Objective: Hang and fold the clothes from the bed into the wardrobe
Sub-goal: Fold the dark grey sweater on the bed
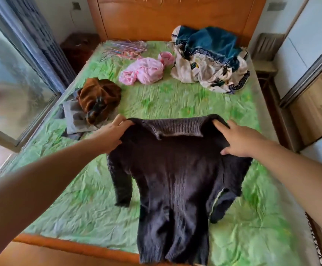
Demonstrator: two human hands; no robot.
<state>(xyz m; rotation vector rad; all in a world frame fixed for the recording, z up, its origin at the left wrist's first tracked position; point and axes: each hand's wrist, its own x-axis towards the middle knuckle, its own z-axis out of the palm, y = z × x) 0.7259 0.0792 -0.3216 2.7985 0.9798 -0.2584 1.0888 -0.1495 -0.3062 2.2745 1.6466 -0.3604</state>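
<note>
We record the dark knit sweater point(175, 169) held up by its shoulders above the foot edge of the bed point(156, 100), hem over the footboard. Left hand point(112, 133) and right hand point(240, 140) each grip one shoulder, fingers curled into the knit. A brown garment point(98, 96) lies at the left edge, a pink one point(144, 71) mid-bed, and a blue-and-cream heap point(210, 58) at the far right corner.

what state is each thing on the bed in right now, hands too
dark sweater, unfolded, held up by both shoulders, sleeves hanging
left hand, gripping one shoulder of the sweater
right hand, gripping the other shoulder
pink garment, crumpled, not folded
brown garment, bunched in a heap on grey cloth
teal and cream clothes, piled loose, not folded
hangers, lying in a loose pile, none carrying clothes
</note>
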